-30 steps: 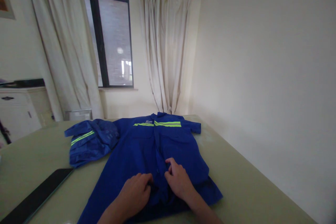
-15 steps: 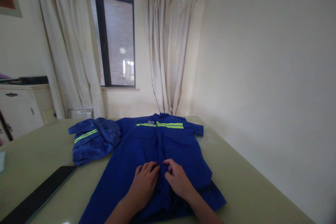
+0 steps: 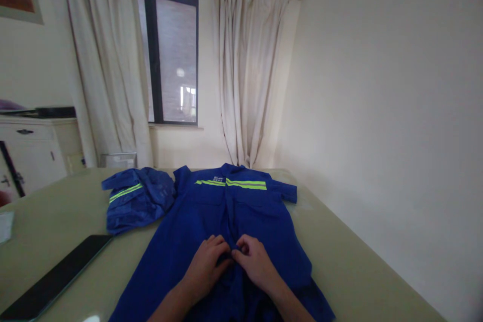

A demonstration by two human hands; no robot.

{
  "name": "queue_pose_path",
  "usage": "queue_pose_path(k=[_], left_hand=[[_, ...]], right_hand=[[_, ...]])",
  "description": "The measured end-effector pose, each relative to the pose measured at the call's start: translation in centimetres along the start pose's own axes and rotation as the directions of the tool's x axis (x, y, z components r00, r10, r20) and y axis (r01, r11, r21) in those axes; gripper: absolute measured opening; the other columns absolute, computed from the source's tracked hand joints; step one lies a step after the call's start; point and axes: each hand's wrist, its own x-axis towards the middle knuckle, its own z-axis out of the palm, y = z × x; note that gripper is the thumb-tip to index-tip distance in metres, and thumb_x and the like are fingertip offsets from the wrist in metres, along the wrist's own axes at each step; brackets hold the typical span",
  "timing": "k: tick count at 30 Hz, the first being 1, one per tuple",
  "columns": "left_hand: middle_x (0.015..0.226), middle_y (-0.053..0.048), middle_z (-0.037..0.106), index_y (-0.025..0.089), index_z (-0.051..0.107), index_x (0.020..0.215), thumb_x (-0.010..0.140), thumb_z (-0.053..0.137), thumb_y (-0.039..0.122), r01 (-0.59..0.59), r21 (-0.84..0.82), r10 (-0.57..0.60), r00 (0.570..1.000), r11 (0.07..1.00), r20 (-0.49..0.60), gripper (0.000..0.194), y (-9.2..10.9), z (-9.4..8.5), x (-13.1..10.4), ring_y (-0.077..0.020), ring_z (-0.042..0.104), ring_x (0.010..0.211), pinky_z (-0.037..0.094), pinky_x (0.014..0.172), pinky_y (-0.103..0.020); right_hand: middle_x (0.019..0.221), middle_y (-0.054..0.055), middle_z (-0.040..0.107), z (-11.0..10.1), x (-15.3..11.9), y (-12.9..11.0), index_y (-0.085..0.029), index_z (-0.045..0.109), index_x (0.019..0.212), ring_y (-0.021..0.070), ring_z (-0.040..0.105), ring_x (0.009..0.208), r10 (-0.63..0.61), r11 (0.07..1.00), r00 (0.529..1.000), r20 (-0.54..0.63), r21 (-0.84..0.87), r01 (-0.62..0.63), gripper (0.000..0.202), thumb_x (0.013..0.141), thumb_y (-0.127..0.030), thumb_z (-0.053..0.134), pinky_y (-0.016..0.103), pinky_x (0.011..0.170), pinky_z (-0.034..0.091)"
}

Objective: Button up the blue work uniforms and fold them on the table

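Note:
A blue short-sleeved work shirt (image 3: 204, 216) lies front up on the table, its collar at the far end and a yellow-green reflective band (image 3: 246, 184) across the chest. Both hands are on its front opening, low down near the middle. My left hand (image 3: 207, 264) has its fingers curled against the left edge of the placket. Pinched on the cloth beside it, my right hand (image 3: 254, 261) has thumb and forefinger together, the thumb close to the left fingertips. Any button or fastening between them is too small to make out.
Left of the shirt lies a bundled blue garment (image 3: 139, 201) with a reflective stripe. A long dark flat board (image 3: 56, 276) rests on the greenish table (image 3: 362, 266) nearer the left. The wall (image 3: 392, 110) runs along the right side, with curtains (image 3: 245, 60) behind.
My right forefinger has gone from outstretched to curled in against the thumb, and the two hands have come closer together at the placket. The view has shifted slightly.

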Motion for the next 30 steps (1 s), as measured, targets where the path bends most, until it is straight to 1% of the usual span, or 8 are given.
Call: queue_pose_path(k=[2, 5, 10, 13, 17, 21, 26, 30], left_hand=[[0.103, -0.001, 0.068, 0.024, 0.066, 0.092, 0.095, 0.057, 0.022, -0.004, -0.052, 0.004, 1.000, 0.999, -0.009, 0.010, 0.0, -0.1, -0.1, -0.0203, 0.060, 0.100, 0.041, 0.099, -0.037], [0.102, -0.002, 0.067, 0.024, 0.065, 0.095, 0.098, 0.049, 0.021, -0.010, -0.041, 0.007, 0.997, 0.999, -0.071, 0.016, 0.3, 0.0, -0.3, -0.0207, 0.059, 0.098, 0.044, 0.095, -0.036], [0.106, -0.004, 0.066, 0.025, 0.064, 0.102, 0.102, 0.041, 0.021, -0.046, 0.033, 0.052, 0.981, 0.998, -0.187, 0.023, 0.5, 0.3, -0.7, -0.0216, 0.059, 0.099, 0.047, 0.093, -0.036], [0.103, -0.004, 0.068, 0.025, 0.064, 0.101, 0.102, 0.042, 0.019, -0.049, 0.081, 0.061, 0.984, 0.996, -0.166, 0.023, 0.4, 0.6, -0.7, -0.0221, 0.062, 0.099, 0.048, 0.093, -0.036], [0.098, -0.002, 0.069, 0.024, 0.061, 0.098, 0.100, 0.042, 0.016, -0.021, 0.027, 0.024, 0.993, 0.999, -0.112, 0.021, 0.2, 0.9, -0.6, -0.0193, 0.064, 0.094, 0.050, 0.086, -0.031], [0.100, -0.002, 0.068, 0.024, 0.060, 0.098, 0.099, 0.044, 0.014, -0.008, -0.030, 0.005, 0.994, 1.000, -0.113, 0.019, 0.2, 0.8, -0.6, -0.0176, 0.064, 0.095, 0.050, 0.087, -0.028], [0.099, -0.001, 0.070, 0.024, 0.062, 0.097, 0.098, 0.046, 0.013, -0.020, -0.055, 0.014, 0.996, 0.998, -0.091, 0.019, 0.4, 0.6, -0.5, -0.0173, 0.066, 0.094, 0.051, 0.086, -0.028], [0.101, -0.001, 0.071, 0.025, 0.061, 0.103, 0.095, 0.049, 0.011, -0.073, -0.089, 0.061, 0.989, 0.993, -0.136, 0.021, 0.1, 0.8, -0.6, -0.0170, 0.068, 0.095, 0.054, 0.087, -0.028]], right_hand=[[0.077, -0.001, 0.066, -0.2, 0.0, -0.2, -0.021, 0.070, 0.091, 0.0170, 0.060, 0.075, -0.027, 1.000, 0.999, -0.021, -0.015, 0.027, 0.016, 0.079, -0.017, 0.060, 0.025, 0.069, 0.040], [0.076, 0.000, 0.067, -0.7, -0.2, -0.5, -0.023, 0.073, 0.095, 0.0181, 0.060, 0.075, -0.057, 0.995, 0.995, -0.084, -0.084, 0.050, 0.024, 0.080, -0.015, 0.055, 0.027, 0.071, 0.040], [0.070, 0.000, 0.064, -0.8, -0.8, -1.1, -0.022, 0.072, 0.086, 0.0175, 0.058, 0.068, -0.123, 0.990, 0.990, -0.067, -0.084, 0.118, 0.012, 0.084, -0.025, 0.060, 0.026, 0.064, 0.038], [0.071, -0.001, 0.062, -0.7, -1.0, -1.4, -0.022, 0.068, 0.085, 0.0160, 0.056, 0.067, -0.157, 0.986, 0.983, -0.096, -0.070, 0.151, 0.007, 0.085, -0.025, 0.062, 0.025, 0.064, 0.037], [0.075, -0.002, 0.063, -0.6, -1.1, -1.7, -0.022, 0.067, 0.085, 0.0150, 0.056, 0.069, -0.161, 0.984, 0.983, -0.083, -0.090, 0.154, 0.003, 0.083, -0.020, 0.064, 0.024, 0.065, 0.037], [0.078, -0.001, 0.065, -0.5, -1.1, -1.6, -0.022, 0.069, 0.083, 0.0151, 0.059, 0.073, -0.164, 0.980, 0.985, -0.045, -0.125, 0.157, 0.007, 0.083, -0.018, 0.063, 0.024, 0.067, 0.038], [0.084, 0.000, 0.069, -0.3, -1.1, -1.5, -0.022, 0.071, 0.084, 0.0151, 0.062, 0.076, -0.144, 0.971, 0.989, -0.039, -0.200, 0.133, 0.011, 0.082, -0.017, 0.062, 0.023, 0.069, 0.039], [0.087, 0.001, 0.071, -0.3, -1.3, -1.6, -0.023, 0.073, 0.087, 0.0157, 0.064, 0.082, -0.112, 0.951, 0.994, 0.005, -0.288, 0.109, 0.013, 0.084, -0.019, 0.061, 0.024, 0.071, 0.038]])
